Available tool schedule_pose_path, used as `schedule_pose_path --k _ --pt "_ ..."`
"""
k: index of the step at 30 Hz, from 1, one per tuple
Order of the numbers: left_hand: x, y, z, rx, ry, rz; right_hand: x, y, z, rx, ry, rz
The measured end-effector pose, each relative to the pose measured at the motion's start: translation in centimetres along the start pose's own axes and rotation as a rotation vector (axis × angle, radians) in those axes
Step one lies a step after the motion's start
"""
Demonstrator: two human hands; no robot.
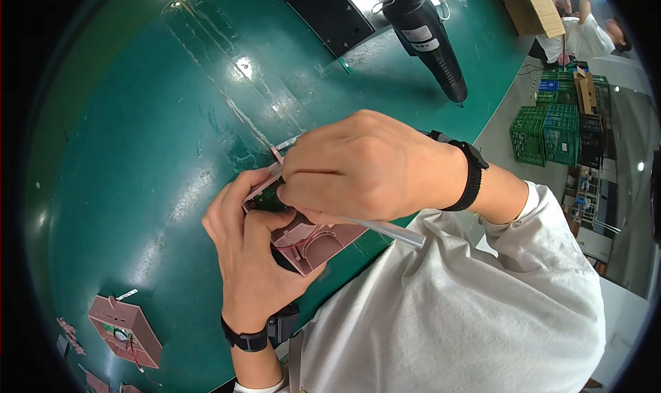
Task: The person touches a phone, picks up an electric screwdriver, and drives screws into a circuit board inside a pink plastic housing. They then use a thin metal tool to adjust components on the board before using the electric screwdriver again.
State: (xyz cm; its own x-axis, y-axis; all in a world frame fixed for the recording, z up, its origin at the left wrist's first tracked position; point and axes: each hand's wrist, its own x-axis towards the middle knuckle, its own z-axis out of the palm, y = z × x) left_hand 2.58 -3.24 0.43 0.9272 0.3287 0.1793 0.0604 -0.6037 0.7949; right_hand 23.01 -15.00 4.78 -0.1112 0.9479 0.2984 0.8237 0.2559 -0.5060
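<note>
My left hand (244, 262) is wrapped round a pink plastic housing (322, 247), tilted above the table. Inside it are a green circuit board (267, 199), thin red and dark wires, and a round moulded ring. The left thumb presses near the board. My right hand (365, 169) is closed over the housing's upper side, fingers curled down to the board. A slim silver tool (396, 232) sticks out from beneath this hand; its tip and the fingertips' grip are hidden. A narrow pink tab with a white strip (286, 144) shows beyond the right knuckles.
The green tabletop (138, 186) carries another pink housing (125, 331) with a board and wires at lower left. A black electric screwdriver (430, 45) hangs at the upper right, beside a black box (323, 11). Green crates (551, 135) stand on the floor; another person (582, 38) is beyond.
</note>
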Motion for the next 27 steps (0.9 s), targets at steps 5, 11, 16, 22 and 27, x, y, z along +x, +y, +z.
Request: schedule_pose_path --k 5,11,16,22,27 --pt "0.06 0.06 -0.02 -0.001 0.001 -0.004 0.14 0.03 -0.3 -0.034 -0.006 -0.037" --pt "0.02 0.07 0.01 0.001 0.005 -0.004 0.16 0.28 -0.38 -0.056 -0.021 -0.09" --pt "-0.01 0.02 0.05 0.003 0.0 -0.005 0.2 0.32 -0.64 -0.056 -0.045 -0.097" --pt "0.02 0.07 -0.01 0.004 -0.001 -0.01 0.29 0.52 -0.92 -0.036 -0.067 -0.096" --pt "-0.03 0.09 -0.06 0.001 -0.006 -0.011 0.15 0.67 -0.63 0.003 -0.038 -0.087"
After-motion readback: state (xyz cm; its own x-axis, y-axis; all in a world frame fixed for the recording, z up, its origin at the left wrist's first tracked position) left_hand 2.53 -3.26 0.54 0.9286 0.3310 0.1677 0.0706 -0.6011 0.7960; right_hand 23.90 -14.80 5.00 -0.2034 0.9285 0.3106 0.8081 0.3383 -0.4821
